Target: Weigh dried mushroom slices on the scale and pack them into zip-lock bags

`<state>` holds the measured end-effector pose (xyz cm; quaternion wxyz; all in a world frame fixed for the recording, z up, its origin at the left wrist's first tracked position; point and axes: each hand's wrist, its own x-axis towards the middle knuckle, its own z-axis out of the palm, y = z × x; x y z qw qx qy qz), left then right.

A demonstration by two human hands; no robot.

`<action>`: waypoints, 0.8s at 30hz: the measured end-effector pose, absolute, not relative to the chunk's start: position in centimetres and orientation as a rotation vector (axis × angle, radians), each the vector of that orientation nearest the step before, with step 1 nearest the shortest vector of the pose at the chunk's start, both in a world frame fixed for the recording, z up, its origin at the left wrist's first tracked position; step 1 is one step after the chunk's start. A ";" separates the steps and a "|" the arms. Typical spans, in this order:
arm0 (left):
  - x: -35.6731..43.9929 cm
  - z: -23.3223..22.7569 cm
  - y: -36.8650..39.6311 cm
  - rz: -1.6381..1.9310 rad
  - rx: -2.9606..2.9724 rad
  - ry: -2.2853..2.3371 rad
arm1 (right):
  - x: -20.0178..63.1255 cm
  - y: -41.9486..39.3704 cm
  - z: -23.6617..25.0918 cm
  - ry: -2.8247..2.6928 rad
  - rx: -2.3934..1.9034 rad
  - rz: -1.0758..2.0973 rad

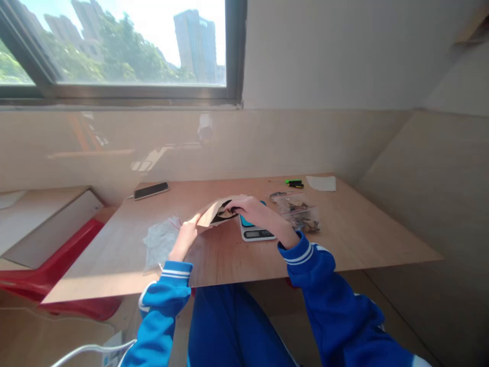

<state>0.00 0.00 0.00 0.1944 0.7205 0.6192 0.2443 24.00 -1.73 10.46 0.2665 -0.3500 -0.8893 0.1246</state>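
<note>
Head view: left hand point(187, 233) pinches the near-left edge of the brown paper bag point(208, 217). Right hand point(248, 209) has curled fingers at its open mouth; can't tell if they grip anything. Bag is above mid-bench point(219, 262), just left of the scale point(260, 235). To work it well, I'd keep the left pinch firm, mouth wide and tipped up against spills, right forearm off the scale.
</note>
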 end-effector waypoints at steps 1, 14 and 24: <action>-0.1 0.1 0.1 0.704 2.020 1.708 | 24.4 -1.5 10.6 -2.335 -0.957 0.374; -1.2 0.6 1.8 0.781 1.986 1.586 | 29.3 2.8 6.4 -1.501 -0.901 0.822; -1.8 0.5 2.7 0.759 1.944 1.639 | 31.1 3.9 -1.6 -1.824 -1.306 0.376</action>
